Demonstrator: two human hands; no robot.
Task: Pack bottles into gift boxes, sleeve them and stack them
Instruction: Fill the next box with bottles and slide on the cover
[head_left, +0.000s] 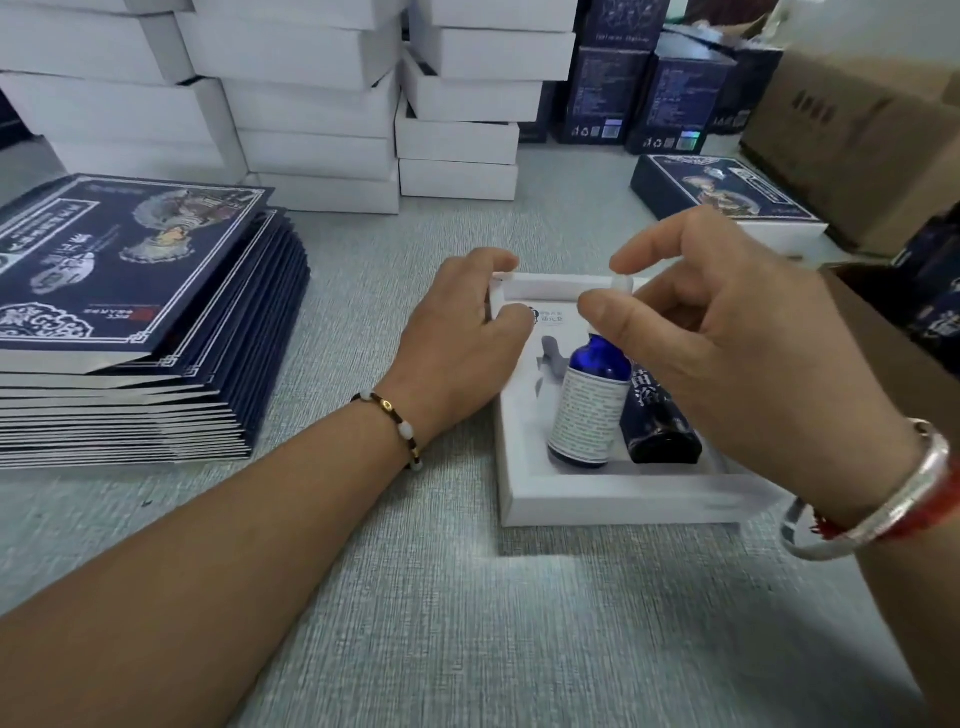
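Note:
A white gift box (613, 501) lies open on the table in front of me. A blue glass bottle (589, 402) with a white label rests tilted in it, white cap pointing away. My right hand (737, 338) pinches that cap between thumb and forefinger. Right beside the bottle, a small dark navy carton (662, 426) lies in the box. My left hand (462, 338) rests on the box's left far corner, fingers curled over its rim. Flat navy printed sleeves (119, 291) are stacked at the left.
Stacks of white boxes (311, 104) fill the back. Upright navy cartons (623, 88) stand at the back right, and a sleeved navy box (727, 197) lies near them. Brown cardboard cartons (857, 145) line the right side.

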